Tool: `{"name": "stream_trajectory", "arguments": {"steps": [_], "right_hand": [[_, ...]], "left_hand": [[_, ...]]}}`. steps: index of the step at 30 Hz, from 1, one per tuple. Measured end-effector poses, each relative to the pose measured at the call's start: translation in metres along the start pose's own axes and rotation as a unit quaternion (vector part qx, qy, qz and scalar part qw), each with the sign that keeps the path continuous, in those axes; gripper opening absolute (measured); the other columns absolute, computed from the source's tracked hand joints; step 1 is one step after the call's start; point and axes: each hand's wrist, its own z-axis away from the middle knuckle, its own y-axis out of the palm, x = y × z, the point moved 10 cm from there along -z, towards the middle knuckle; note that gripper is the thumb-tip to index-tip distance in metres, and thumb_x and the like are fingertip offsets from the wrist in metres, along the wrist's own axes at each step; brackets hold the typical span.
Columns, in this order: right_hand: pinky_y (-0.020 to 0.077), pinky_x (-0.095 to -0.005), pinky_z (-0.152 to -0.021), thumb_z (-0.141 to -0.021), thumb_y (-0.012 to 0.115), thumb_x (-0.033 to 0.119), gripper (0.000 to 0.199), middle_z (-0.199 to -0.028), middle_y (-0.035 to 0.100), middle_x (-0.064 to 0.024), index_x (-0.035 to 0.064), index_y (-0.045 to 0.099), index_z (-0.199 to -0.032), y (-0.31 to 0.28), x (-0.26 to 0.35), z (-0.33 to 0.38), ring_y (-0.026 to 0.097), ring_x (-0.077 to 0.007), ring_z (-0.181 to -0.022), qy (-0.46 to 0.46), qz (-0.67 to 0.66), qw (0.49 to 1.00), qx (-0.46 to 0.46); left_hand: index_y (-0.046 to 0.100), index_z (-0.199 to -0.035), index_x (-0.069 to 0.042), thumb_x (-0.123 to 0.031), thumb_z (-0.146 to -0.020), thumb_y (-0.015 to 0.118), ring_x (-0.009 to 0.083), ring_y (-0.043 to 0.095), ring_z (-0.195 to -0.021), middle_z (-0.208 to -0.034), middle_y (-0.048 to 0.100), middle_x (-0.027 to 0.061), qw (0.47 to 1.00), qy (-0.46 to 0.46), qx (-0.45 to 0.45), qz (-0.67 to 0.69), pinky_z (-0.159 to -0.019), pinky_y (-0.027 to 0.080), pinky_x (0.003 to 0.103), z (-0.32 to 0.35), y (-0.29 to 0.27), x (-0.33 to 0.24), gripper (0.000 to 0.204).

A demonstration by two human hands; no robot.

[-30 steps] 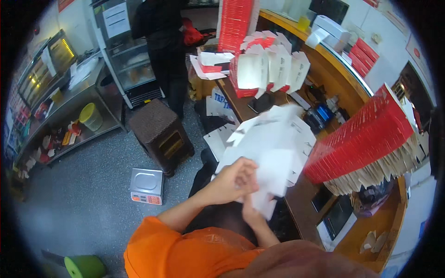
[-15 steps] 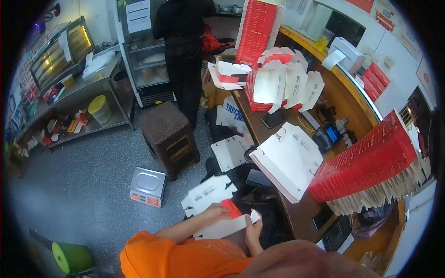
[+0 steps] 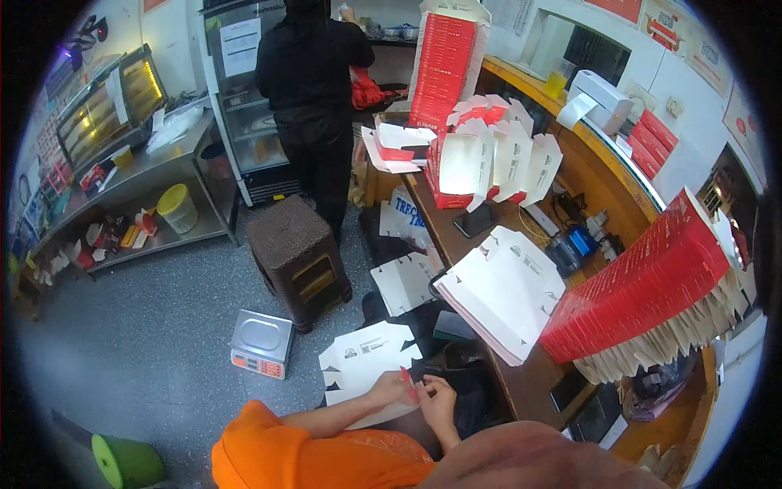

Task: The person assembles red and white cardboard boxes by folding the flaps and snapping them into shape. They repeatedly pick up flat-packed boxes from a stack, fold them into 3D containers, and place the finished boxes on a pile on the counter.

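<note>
Left hand (image 3: 393, 389): low in the head view, orange sleeve (image 3: 269, 436) behind it, fingers pinched on the near edge of a flat white carton blank (image 3: 368, 359) with a red inner face showing at the fold.

Right hand (image 3: 437, 400): just beside the left, fingers curled and pressed against the same edge of the blank.

Carton blank: unfolded, held low over the lap, left of the wooden tabletop (image 3: 529, 383), notched flaps pointing toward the floor.

On the tabletop: a stack of flat white blanks (image 3: 505, 289) lying at its near edge; a long leaning row of red flattened cartons (image 3: 652, 281) to the right of it; further back, a cluster of half-folded white-and-red boxes (image 3: 489, 159).

On the grey floor: a small digital scale (image 3: 261, 342), a brown woven stool (image 3: 297, 257), another loose blank (image 3: 405, 281), a green round object (image 3: 126, 460).

Background: a person in black (image 3: 314, 98) standing at a glass-fronted cabinet, back turned; a steel shelf unit (image 3: 130, 196) with a yellow tub (image 3: 177, 208).
</note>
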Motion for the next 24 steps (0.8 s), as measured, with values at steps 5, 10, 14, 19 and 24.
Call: {"name": "stream_trajectory", "arguments": {"steps": [5,10,14,19,24], "right_hand": [[0.0553,-0.0375,-0.082,-0.085,0.08,0.009,0.022,-0.111,0.074,-0.0224,-0.0024,0.067,-0.07,0.015,0.029,-0.001,0.074,-0.0316,-0.097,-0.004,-0.085,0.996,0.039],[0.0545,-0.036,-0.084,-0.09,0.076,0.012,0.025,-0.115,0.073,-0.0247,-0.0026,0.064,-0.075,0.027,0.007,-0.001,0.072,-0.03,-0.103,-0.016,-0.003,1.0,-0.008],[0.0571,-0.0381,-0.075,-0.101,0.067,0.026,0.026,-0.097,0.071,-0.011,0.0016,0.061,-0.096,0.043,-0.056,0.0,0.069,-0.0201,-0.087,0.112,-0.116,0.986,0.047],[0.061,-0.0408,-0.063,-0.102,0.052,0.048,0.047,-0.107,0.071,-0.0124,0.0035,0.064,-0.115,0.055,-0.127,0.025,0.073,-0.0265,-0.085,0.424,-0.485,0.759,0.095],[0.0565,-0.0466,-0.088,-0.103,0.054,0.043,0.043,-0.123,0.069,-0.0183,0.0053,0.065,-0.122,0.03,-0.11,0.022,0.069,-0.0344,-0.105,0.415,-0.365,0.829,0.086]], "left_hand": [[0.068,-0.103,0.007,0.002,-0.093,0.052,0.0238,0.072,-0.085,-0.092,0.071,0.0147,0.993,0.026,0.008,-0.113,-0.079,0.062,0.039,0.003,-0.011,-0.023,0.019],[0.065,-0.117,0.008,0.006,-0.09,0.054,0.0265,0.072,-0.09,-0.099,0.072,0.0196,0.988,-0.013,0.0,-0.151,-0.086,0.062,0.041,0.004,-0.009,-0.017,0.029],[0.058,-0.139,0.002,-0.01,-0.092,0.063,0.0267,0.073,-0.102,-0.11,0.077,0.0145,0.988,-0.007,0.146,0.057,-0.09,0.056,0.04,0.022,0.011,-0.047,0.048],[0.049,-0.148,0.0,-0.015,-0.098,0.068,0.0182,0.067,-0.113,-0.123,0.072,0.0101,0.843,0.203,0.462,-0.187,-0.098,0.053,0.033,0.094,0.019,-0.152,0.055],[0.069,-0.095,-0.002,-0.022,-0.102,0.066,0.0116,0.059,-0.077,-0.079,0.066,0.0014,0.863,0.068,0.401,-0.301,-0.072,0.05,0.031,0.06,-0.005,-0.132,0.022]]}}
